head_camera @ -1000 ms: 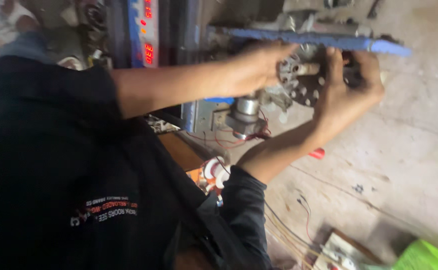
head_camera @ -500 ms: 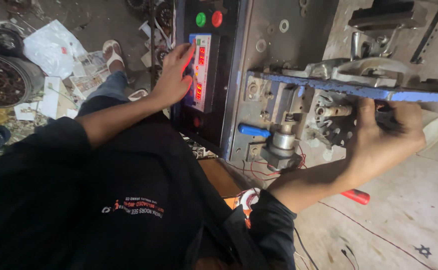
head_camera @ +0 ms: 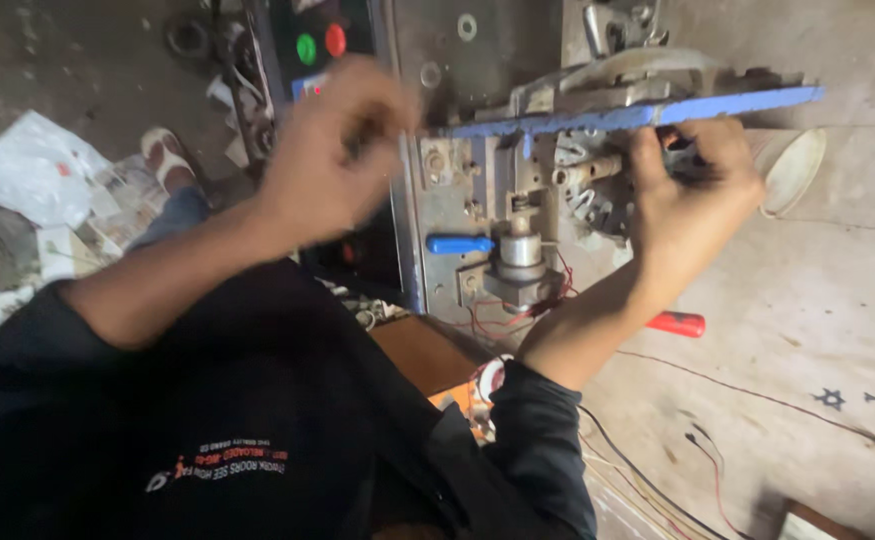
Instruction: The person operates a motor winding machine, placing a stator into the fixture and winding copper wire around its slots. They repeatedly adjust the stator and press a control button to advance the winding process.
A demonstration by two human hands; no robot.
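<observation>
My right hand is closed around a round toothed metal part of a grey machine, just under a long blue plate. My left hand is blurred and hovers with curled fingers in front of a dark control panel, below a green button and a red button. I see nothing in it. A blue lever and a metal cylinder sit on the machine face between my two arms.
A red-handled tool lies on the concrete floor by my right forearm. Thin wires trail across the floor. A pale round bowl sits right of the machine. A white bag and a sandal lie at left.
My left hand left the machine part, pressed on the panel's lit display, then lifted off and swung right. My right hand has kept hold of the toothed part.
</observation>
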